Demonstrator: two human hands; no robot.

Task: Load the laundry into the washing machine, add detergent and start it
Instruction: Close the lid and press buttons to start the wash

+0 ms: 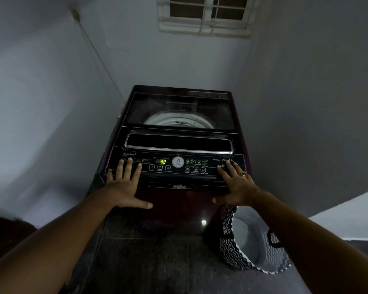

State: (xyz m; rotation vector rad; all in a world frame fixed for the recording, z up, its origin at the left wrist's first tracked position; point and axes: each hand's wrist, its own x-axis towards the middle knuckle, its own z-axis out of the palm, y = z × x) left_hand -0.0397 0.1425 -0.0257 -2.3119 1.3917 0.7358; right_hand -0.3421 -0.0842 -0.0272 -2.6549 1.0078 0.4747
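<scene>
A dark maroon top-loading washing machine (179,200) stands in the corner with its glass lid (179,111) shut; the white drum rim shows through it. The control panel (179,166) is lit and its green display reads 32. My left hand (125,185) lies flat on the panel's left end with fingers spread and the thumb out over the front. My right hand (236,183), wearing a ring, rests flat on the panel's right end. Neither hand holds anything. No laundry or detergent is visible.
A black-and-white zigzag laundry basket (229,247) sits on the dark tiled floor right of the machine, its white inside showing no clothes. Grey walls close in on both sides. A barred window (206,15) is high behind, and a cord (98,54) runs down the left wall.
</scene>
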